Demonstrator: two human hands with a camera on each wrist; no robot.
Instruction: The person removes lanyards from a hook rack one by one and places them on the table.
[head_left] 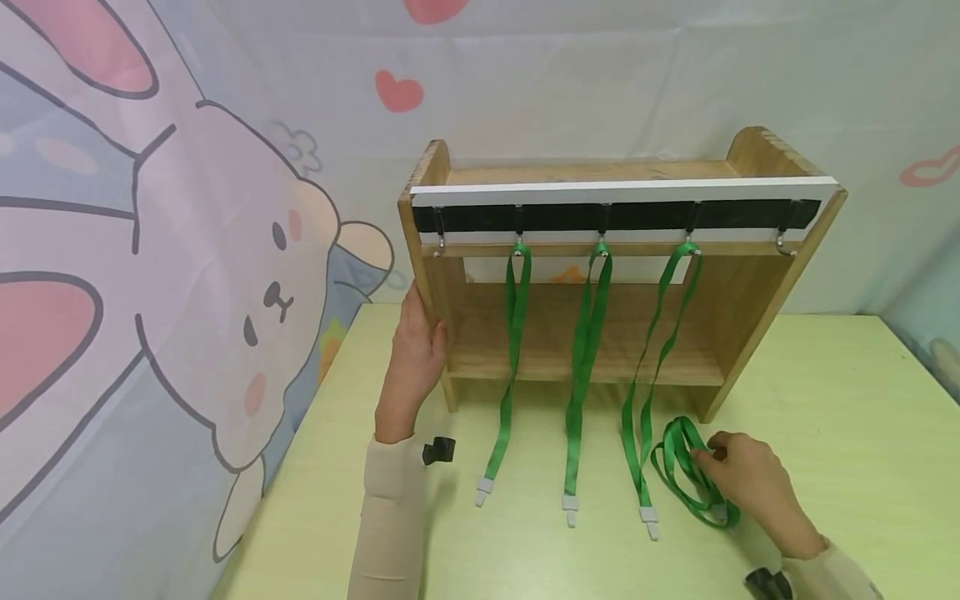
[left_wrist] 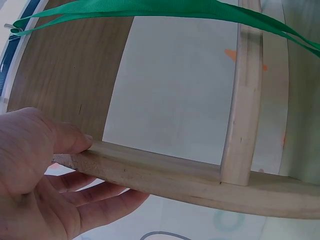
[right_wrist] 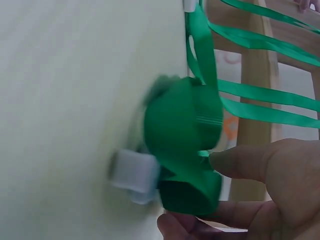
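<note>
My left hand (head_left: 415,350) grips the left side panel of a wooden rack (head_left: 712,379). In the left wrist view its thumb lies on one face of the panel's edge and the fingers on the other. Down at the right front, a coiled green lanyard (head_left: 678,467) is on the table, and my right hand (head_left: 750,479) pinches it between thumb and fingers. A pale plastic clip (right_wrist: 134,171) sticks out of the coil. From the rack's middle hooks hang a left lanyard (head_left: 516,333), a middle lanyard (head_left: 581,358) and a right lanyard (head_left: 633,417), clips downward.
Bare metal hooks stand at both ends of the rack's black strip (head_left: 562,218): a left hook (head_left: 440,243) and a right hook (head_left: 782,243). The pale table (head_left: 840,400) carries the rack. A printed cloth (head_left: 570,83) hangs behind and at the left.
</note>
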